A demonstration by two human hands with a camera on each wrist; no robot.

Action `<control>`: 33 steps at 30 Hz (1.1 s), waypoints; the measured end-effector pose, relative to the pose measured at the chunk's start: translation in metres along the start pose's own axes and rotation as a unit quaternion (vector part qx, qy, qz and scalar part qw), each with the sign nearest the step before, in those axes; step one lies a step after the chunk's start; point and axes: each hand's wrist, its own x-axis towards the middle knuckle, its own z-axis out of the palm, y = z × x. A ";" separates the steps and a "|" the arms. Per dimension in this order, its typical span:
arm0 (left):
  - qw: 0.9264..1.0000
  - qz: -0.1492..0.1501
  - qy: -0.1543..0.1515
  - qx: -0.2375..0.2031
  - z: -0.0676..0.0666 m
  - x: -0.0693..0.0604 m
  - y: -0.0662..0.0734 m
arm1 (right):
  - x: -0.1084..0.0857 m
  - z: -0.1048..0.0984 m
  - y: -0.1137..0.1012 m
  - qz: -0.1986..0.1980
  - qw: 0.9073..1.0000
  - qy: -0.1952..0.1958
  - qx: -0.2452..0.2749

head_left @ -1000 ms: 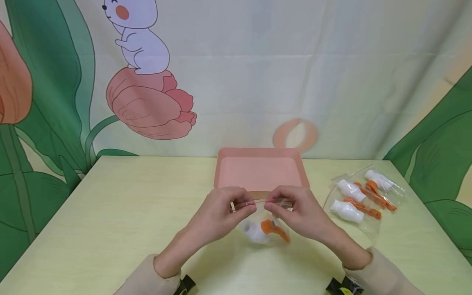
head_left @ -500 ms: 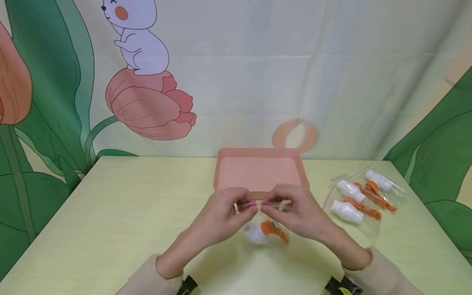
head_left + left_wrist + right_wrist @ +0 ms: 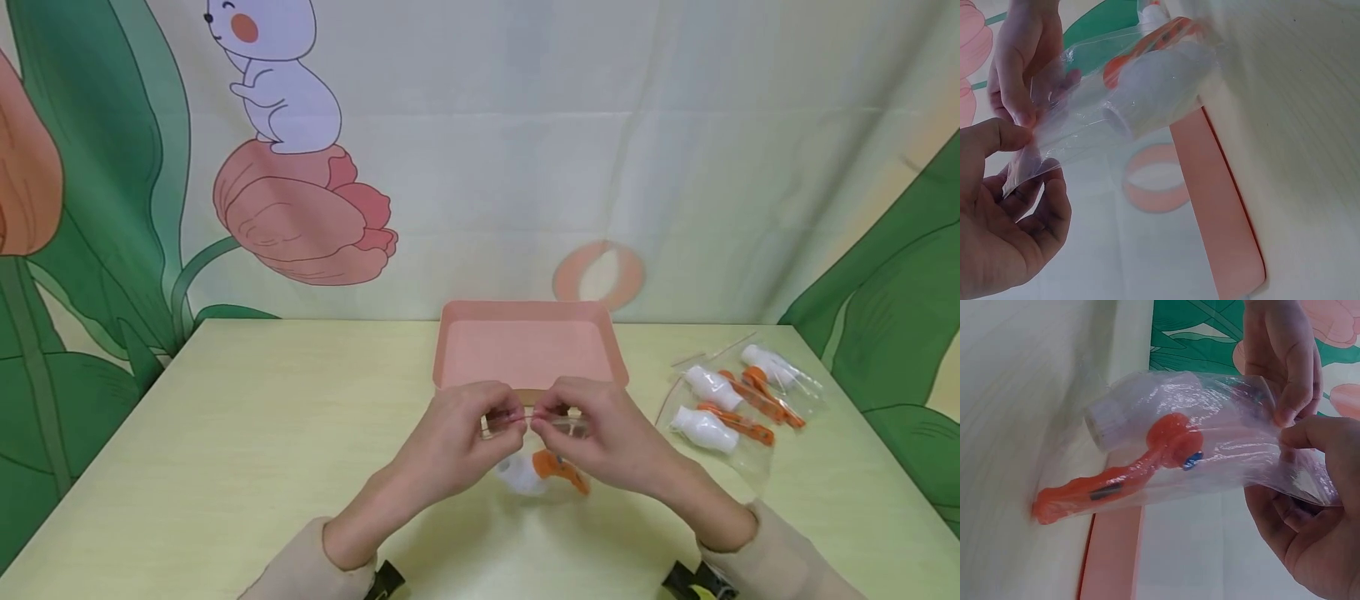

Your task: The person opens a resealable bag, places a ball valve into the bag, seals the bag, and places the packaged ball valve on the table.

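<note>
Both hands meet in front of the pink tray (image 3: 528,346) in the head view. My left hand (image 3: 461,433) pinches the top edge of a clear zip bag (image 3: 1229,469) between thumb and fingers. Close beside it, my right hand (image 3: 600,433) pinches the same edge. The bag hangs below the fingers. Inside it are a white bulb-shaped plastic piece (image 3: 1154,84) and an orange handle-like piece (image 3: 1116,478) with a rounded end and a small blue part. Whether the bag's seal is closed cannot be told.
Several similar clear bags (image 3: 738,400) with white and orange pieces lie overlapping on the right of the pale table (image 3: 300,417). A printed curtain (image 3: 465,167) hangs behind the table's back edge.
The hands have drawn slightly closer together along the bag's top edge, the left one shifting a little to the right. The bag still hangs between them.
</note>
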 end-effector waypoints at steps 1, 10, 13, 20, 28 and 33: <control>1.000 0.002 -0.001 0.004 0.000 0.000 0.000 | 0.000 -0.001 0.000 -0.001 1.000 -0.002 -0.007; 0.999 0.015 -0.012 0.038 0.000 0.001 0.000 | -0.002 -0.013 -0.004 0.034 0.997 -0.027 -0.062; 0.999 0.019 -0.014 0.040 0.000 0.001 0.000 | -0.001 -0.016 -0.005 0.051 0.996 -0.024 -0.072; 0.998 0.023 -0.015 0.051 -0.002 0.000 -0.001 | 0.000 -0.021 -0.010 0.084 0.992 -0.014 -0.095; 0.999 0.010 -0.027 0.045 -0.003 0.000 -0.003 | 0.000 -0.022 -0.010 0.104 0.991 -0.027 -0.082; 0.999 0.008 -0.033 0.028 -0.003 0.001 -0.005 | -0.001 -0.025 -0.008 0.112 0.989 -0.025 -0.094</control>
